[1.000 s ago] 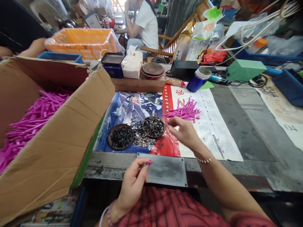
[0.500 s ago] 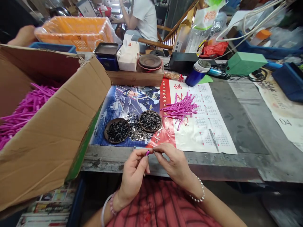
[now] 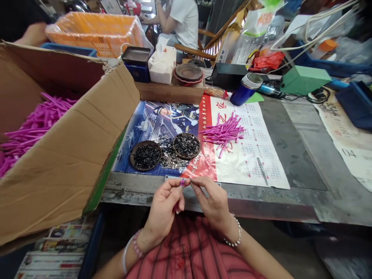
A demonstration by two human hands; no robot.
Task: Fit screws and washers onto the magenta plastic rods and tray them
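Note:
My left hand [image 3: 164,205] is closed in a pinch around a magenta plastic stick [image 3: 182,182], and only the stick's tip shows between thumb and forefinger. Right beside that tip, the fingertips of my right hand [image 3: 214,201] are pressed together; whatever they hold is too small or hidden to name. Beyond my hands lie two round dishes, a left one [image 3: 131,158] of small black screw-like pieces and a right one [image 3: 199,151] of similar dark pieces. Small silver nut-like rings [image 3: 174,162] are scattered between them. Farther right is a loose pile of magenta sticks [image 3: 225,131].
A cardboard box [image 3: 95,131] holding many magenta sticks [image 3: 35,124] stands at the left. A slim silver tool [image 3: 262,170] lies on the calendar poster [image 3: 232,170]. Behind are a tissue box [image 3: 162,68], a blue cup [image 3: 242,93] and an orange crate [image 3: 101,46]. Other people are at the back.
The view has shifted slightly. Both hands keep their pinches close together at the stick's tip, which now shows a little more.

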